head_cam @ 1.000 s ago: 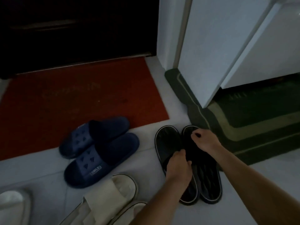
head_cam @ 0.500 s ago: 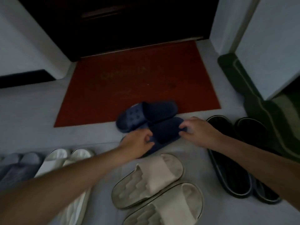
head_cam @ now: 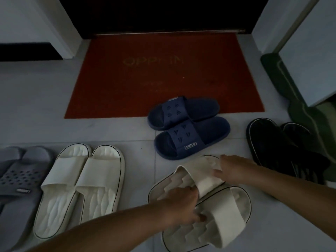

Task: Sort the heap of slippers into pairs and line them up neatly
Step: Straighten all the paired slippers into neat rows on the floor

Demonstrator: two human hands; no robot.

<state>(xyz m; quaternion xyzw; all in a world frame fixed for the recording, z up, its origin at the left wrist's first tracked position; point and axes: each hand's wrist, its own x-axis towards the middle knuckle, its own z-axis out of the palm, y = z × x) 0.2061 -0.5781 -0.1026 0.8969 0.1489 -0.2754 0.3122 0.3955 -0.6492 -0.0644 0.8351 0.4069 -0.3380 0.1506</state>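
Two cream slippers lie askew on the floor in front of me, the farther cream slipper partly over the nearer cream slipper. My left hand grips the farther one at the heel side of its strap, thumb touching the nearer one. My right hand holds the same slipper at its toe end, fingers over the strap. A navy pair sits at an angle, one slipper on the mat's edge. To the right, a black pair lies side by side.
A white pair and a grey perforated pair are lined up at the left. A red doormat lies before a dark door. A green mat and a white panel bound the right side.
One second ago both hands were on the black pair, then on the navy pair. Now they have dropped to the cream slippers, and my view has swung left and down.
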